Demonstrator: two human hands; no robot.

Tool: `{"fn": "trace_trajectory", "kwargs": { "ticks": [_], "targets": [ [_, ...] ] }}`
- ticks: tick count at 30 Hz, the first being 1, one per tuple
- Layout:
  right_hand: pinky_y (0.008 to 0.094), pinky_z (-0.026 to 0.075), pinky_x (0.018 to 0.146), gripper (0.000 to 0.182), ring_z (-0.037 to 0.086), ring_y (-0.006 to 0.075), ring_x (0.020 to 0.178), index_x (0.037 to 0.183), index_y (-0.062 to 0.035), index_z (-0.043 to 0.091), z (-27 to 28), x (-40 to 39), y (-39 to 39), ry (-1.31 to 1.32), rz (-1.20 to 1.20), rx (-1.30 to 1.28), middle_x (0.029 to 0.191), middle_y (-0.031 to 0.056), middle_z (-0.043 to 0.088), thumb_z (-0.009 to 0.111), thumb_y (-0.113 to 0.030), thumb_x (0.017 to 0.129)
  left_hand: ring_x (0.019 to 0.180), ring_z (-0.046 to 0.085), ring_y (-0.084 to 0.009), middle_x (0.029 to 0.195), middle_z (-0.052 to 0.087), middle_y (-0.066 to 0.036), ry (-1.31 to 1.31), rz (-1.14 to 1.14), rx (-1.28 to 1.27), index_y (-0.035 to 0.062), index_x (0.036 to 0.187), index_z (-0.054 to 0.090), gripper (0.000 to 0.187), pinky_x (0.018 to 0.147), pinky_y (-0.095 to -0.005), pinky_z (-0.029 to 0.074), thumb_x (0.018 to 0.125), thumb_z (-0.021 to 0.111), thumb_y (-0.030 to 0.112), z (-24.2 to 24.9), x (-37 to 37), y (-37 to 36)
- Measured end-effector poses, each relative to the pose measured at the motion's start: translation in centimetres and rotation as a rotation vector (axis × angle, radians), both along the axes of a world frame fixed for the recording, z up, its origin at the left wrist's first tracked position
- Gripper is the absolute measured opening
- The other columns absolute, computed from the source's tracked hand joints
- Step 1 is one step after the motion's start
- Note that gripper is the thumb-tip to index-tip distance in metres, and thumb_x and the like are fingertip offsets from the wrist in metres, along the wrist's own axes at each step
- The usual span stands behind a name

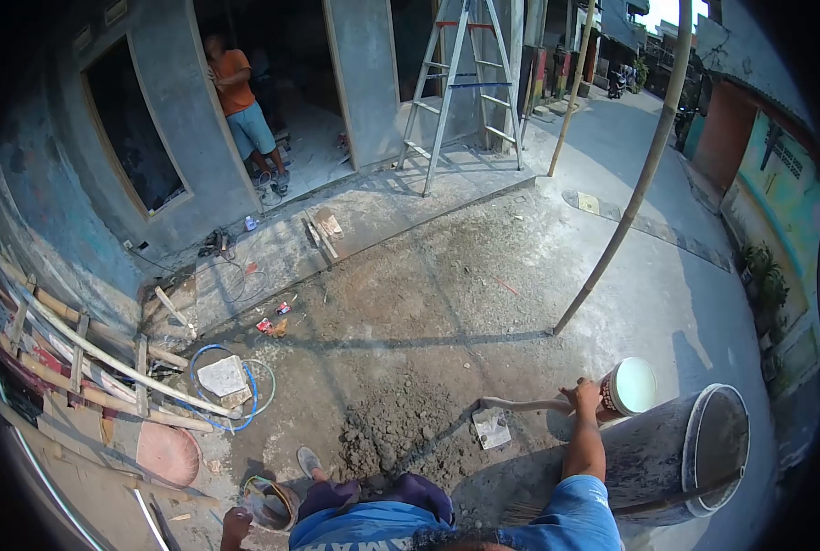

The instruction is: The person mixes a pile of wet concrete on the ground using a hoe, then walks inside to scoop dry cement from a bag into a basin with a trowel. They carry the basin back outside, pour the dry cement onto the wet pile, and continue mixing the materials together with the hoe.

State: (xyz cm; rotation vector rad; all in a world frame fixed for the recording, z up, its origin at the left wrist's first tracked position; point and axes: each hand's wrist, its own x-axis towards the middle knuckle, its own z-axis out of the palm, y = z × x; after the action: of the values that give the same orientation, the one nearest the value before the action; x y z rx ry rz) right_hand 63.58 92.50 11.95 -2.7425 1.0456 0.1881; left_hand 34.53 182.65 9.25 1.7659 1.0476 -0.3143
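My right hand (583, 395) is stretched forward, its fingers closed round the end of a long wooden handle (525, 404). A white bucket (632, 386) with a pale inside stands just right of that hand. Low on the left, my left hand (236, 522) is closed at the rim of a small, dirty bucket (286, 500); its grip is partly hidden. Between my hands lies a heap of grey, crumbly mortar or soil (396, 427). A flat pale slab piece (492, 428) rests beside the handle.
A tall drum (672, 445) with a stick across it stands close on my right. Bamboo poles (617, 243) rise ahead, with a stepladder (460, 92) by the wall. Bamboo framing (107, 367) and a blue hose (197, 365) lie left. A person in orange (235, 78) stands in the doorway.
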Motion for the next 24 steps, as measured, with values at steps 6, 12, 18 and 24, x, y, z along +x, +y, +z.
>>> {"fn": "trace_trajectory", "kwargs": {
  "ticks": [6,12,18,24],
  "targets": [
    [0.0444,0.038,0.095,0.045,0.048,0.0342,0.112,0.111,-0.0041,0.058,-3.0,1.3,11.6,-0.776,-0.017,-0.135,0.118,0.016,0.053,0.071,-0.031,0.077,0.06,0.059,-0.0198,0.078,0.064,-0.004,0.1,-0.246,0.145,0.0131,0.12,0.054,0.043,0.055,-0.0387,0.055,0.081,0.07,0.021,-4.5,-3.3,0.8],
    [0.0424,0.039,0.101,0.061,0.052,0.0363,0.116,0.122,-0.0105,0.058,-14.5,-10.0,33.7,0.352,0.785,0.383,0.12,0.0213,0.058,0.063,-0.053,0.079,0.058,0.066,-0.0241,0.078,0.064,-0.017,0.229,0.02,-0.01,-0.0025,0.108,0.057,0.03,0.046,-0.0341,0.052,0.08,0.066,0.007,-2.3,-5.1,-2.9],
    [0.0406,0.05,0.086,0.062,0.062,0.0323,0.104,0.116,-0.0071,0.061,-9.0,-11.7,44.3,0.435,0.909,0.783,0.112,0.0185,0.064,0.064,-0.056,0.078,0.058,0.065,-0.0217,0.079,0.066,-0.017,0.203,0.075,-0.038,-0.0021,0.109,0.058,0.036,0.051,-0.0336,0.05,0.08,0.069,0.016,-6.0,-6.1,2.3],
    [0.0403,0.049,0.087,0.053,0.063,0.0316,0.1,0.105,-0.0079,0.066,-9.3,0.8,39.4,0.488,0.643,0.107,0.1,0.0165,0.068,0.071,-0.05,0.074,0.059,0.065,-0.0201,0.08,0.067,-0.016,0.106,0.273,-0.054,-0.0014,0.104,0.06,0.033,0.053,-0.0332,0.05,0.079,0.068,0.019,-8.8,-4.1,12.8]
  ]
}}
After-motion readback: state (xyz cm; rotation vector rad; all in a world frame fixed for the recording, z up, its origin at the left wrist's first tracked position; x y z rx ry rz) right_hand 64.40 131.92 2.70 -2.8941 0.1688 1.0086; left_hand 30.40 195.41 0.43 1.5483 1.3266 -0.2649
